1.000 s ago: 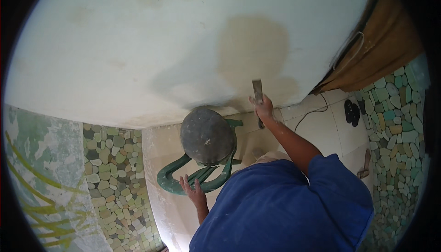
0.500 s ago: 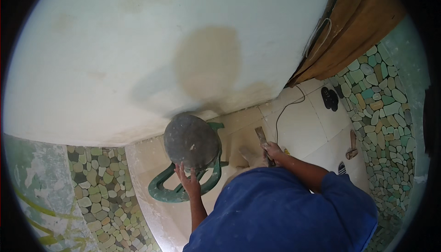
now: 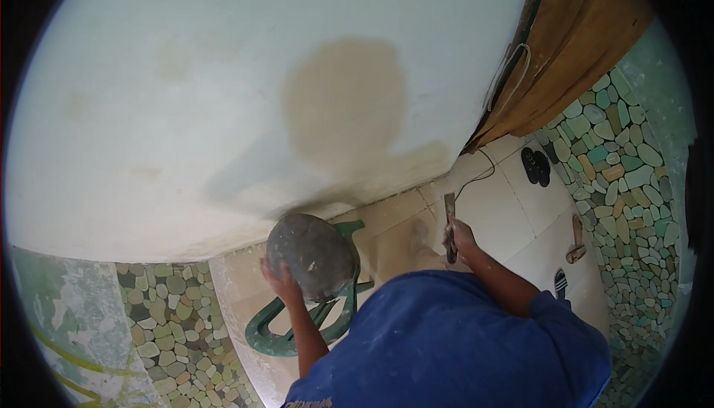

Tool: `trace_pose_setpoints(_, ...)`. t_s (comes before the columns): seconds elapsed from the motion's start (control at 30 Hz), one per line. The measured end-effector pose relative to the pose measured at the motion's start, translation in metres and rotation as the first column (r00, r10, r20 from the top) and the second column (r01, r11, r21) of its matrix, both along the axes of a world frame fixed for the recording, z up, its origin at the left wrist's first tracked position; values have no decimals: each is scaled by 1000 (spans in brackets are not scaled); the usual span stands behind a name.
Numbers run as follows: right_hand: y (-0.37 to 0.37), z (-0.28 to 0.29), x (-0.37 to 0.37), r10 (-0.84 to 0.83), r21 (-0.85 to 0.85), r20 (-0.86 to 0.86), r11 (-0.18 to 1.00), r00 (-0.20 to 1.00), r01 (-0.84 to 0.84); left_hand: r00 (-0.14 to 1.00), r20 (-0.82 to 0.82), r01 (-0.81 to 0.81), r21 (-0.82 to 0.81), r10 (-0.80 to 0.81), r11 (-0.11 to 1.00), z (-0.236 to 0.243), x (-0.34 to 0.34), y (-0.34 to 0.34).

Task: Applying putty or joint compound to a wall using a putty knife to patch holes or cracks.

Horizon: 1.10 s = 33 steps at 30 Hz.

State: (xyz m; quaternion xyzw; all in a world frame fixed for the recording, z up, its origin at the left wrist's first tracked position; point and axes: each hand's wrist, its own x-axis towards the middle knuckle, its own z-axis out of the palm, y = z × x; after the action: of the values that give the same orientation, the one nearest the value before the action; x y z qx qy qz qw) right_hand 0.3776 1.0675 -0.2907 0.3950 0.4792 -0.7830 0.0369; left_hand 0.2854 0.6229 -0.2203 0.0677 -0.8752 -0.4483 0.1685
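Observation:
A dark grey, round tub-like vessel (image 3: 312, 248) sits on the seat of a green plastic chair (image 3: 271, 343), close to the wall. Against the vessel's left side lies my left hand (image 3: 281, 281), its fingers stretched out and apart. My right hand (image 3: 462, 237) is closed round a flat, narrow scraper (image 3: 450, 207), which points up toward the wall, away from my body. My fingers partly cover the tool's lower end. What the vessel holds cannot be made out.
A pale wall (image 3: 186, 95) with damp-looking patches rises ahead. To the right hang a brown curtain (image 3: 573, 51) and a cord. Black sandals (image 3: 535, 167) and other loose footwear lie on the tiled floor (image 3: 487, 207). Pebble-patterned surfaces (image 3: 175, 319) flank both sides.
My left hand has moved from the vessel's near edge to its left side. The scraper in my right hand has shifted right and now stands more upright. The view has tilted slightly upward.

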Motion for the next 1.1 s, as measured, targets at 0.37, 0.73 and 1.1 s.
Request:
trace_pose_setpoints(0.37,73,44,-122,89,296,-292,955,952,2,839,-513,-237,-49,179,970,157,-157,79)
trace_pose_setpoints(0.73,88,40,-133,57,302,-360,951,931,58,723,-674,-270,-75,151,960,222,-226,144)
trace_pose_setpoints(1.1,71,54,-151,120,358,-321,934,939,3,657,-753,-314,-218,46,924,202,-265,149)
